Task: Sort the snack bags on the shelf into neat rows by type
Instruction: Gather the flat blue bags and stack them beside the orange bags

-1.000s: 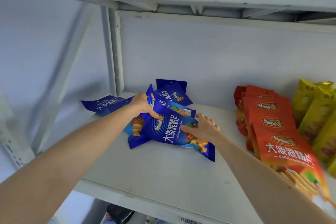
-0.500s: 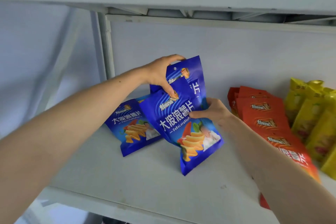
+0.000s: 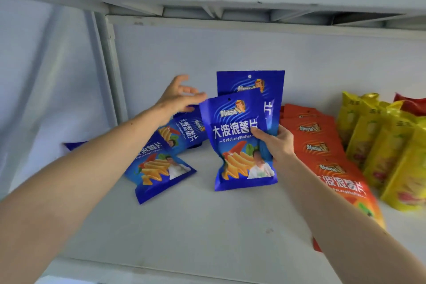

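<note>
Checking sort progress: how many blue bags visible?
5. Two upright in the right hand: front, rear. Two flat at left: near, far. One corner behind the left forearm. More may be hidden.

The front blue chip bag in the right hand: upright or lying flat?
Upright. The front blue chip bag stands with its hang hole on top and its bottom edge at the white shelf, gripped by the right hand.

Left arm hides blue bags (image 3: 159, 163); left hand (image 3: 178, 97) blurred.
</note>
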